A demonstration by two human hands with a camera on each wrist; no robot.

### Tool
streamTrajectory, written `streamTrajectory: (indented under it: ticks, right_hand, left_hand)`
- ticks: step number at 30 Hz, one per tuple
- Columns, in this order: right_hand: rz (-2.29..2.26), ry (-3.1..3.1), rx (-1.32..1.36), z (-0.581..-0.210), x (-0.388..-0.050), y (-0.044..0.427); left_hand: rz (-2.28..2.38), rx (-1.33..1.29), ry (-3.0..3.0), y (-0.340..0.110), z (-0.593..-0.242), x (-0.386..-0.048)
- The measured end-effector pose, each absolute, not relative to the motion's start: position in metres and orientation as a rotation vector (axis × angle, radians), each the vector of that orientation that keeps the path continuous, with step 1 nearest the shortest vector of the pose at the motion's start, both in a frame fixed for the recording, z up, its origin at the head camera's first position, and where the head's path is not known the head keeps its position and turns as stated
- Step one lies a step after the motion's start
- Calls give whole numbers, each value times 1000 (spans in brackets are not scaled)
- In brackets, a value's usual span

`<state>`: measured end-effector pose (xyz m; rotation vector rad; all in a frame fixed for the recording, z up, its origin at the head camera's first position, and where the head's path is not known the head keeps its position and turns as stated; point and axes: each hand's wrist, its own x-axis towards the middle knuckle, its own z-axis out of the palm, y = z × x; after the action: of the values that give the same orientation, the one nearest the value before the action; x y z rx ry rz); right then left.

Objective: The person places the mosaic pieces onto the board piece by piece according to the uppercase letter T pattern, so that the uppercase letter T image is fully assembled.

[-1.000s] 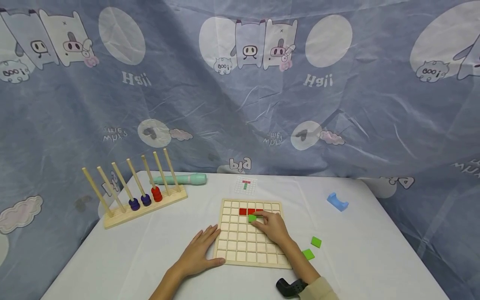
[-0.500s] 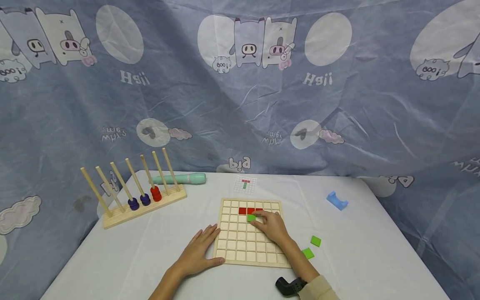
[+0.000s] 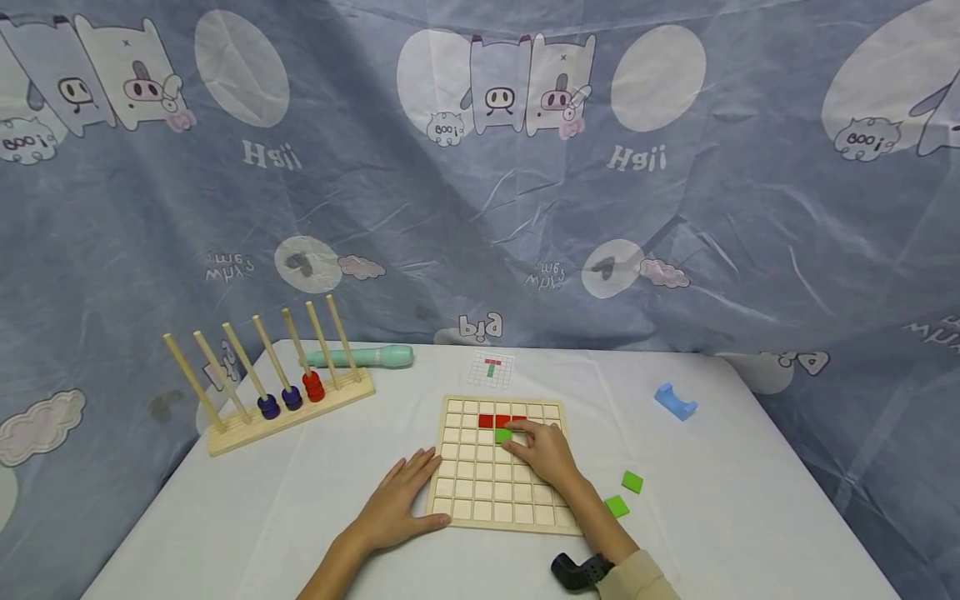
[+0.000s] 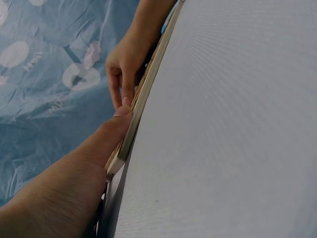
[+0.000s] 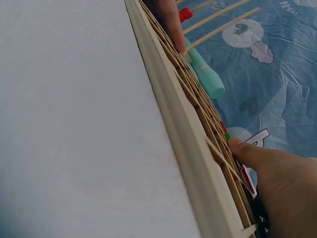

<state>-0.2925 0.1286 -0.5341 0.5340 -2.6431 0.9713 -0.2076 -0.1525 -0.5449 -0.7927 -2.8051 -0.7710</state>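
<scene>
A wooden grid board (image 3: 504,527) lies on the white table. Three red tiles (image 3: 486,422) sit side by side in one of its upper rows, the right one partly behind fingers. Just below the middle red tile is a green tile (image 3: 503,436), in or at its cell. My right hand (image 3: 551,454) pinches this green tile at its right side between thumb and fingers; in the right wrist view the thumb meets the green tile (image 5: 227,136). My left hand (image 3: 393,504) rests spread along the board's left edge, its thumb at the lower left corner.
Two loose green tiles (image 3: 617,507) lie right of the board. Behind it is a small printed pattern card (image 3: 491,371). At the left stands a wooden peg rack (image 3: 292,414) with blue and red rings, a mint-green cylinder (image 3: 390,357) behind it. A blue curved block (image 3: 675,402) lies far right.
The green tile under my right fingers has shifted slightly and now lies flatter, lined up with its cell below the middle red tile. My left hand has stayed in place.
</scene>
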Motion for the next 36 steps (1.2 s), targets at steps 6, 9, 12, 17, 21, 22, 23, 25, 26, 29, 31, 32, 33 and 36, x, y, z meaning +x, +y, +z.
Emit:
streamTrajectory:
  ticks: [6,9,12,17,21,22,23,25,26,29,31,32,33,36]
  right_hand:
    - [986,-2602,566,-535,-293,129]
    - [977,-2597,569,-536,-294,129]
    - [974,-2618,564,-536,-294,129]
    - [964,-2647,545,-536,-294,130]
    - [953,-2648,544,-536,-294,130]
    - [951,-2649,545,-536,-293,130]
    - [948,-2650,546,-535,-293,130]
    - [942,-2646,547,-535,-293,130]
    - [934,-2644,546,-534,-292,130]
    - [904,-2635,546,-533,-289,131]
    - [898,-2624,555,-531,-287,132]
    - [898,-2622,557,-531,-286,133]
    - [902,-2618,558,-530,-284,134]
    - [942,-2609,543,-527,-280,141]
  left_hand:
    - [-777,-794,-2799,-152,-547,-209]
    - [-780,-788,-2801,-152,-548,-209]
    - [-779,-786,-2803,-152,-547,-209]
    - [-781,-787,-2810,-152,-547,-208]
    - [-786,-785,-2811,-152,-547,-208]
    - [-786,-784,-2811,-152,-546,-208]
    - [-785,-785,-2811,-152,-546,-208]
    - [-785,-787,-2806,-152,-546,-208]
    - [-785,-788,-2806,-152,-546,-208]
    - [-788,-791,-2802,-151,-546,-208]
    - [-786,-790,-2805,-151,-547,-208]
    - [-782,-791,-2806,-152,-547,-208]
    - [-779,-791,-2807,-152,-546,-208]
    - [-771,-792,-2806,-152,-546,-208]
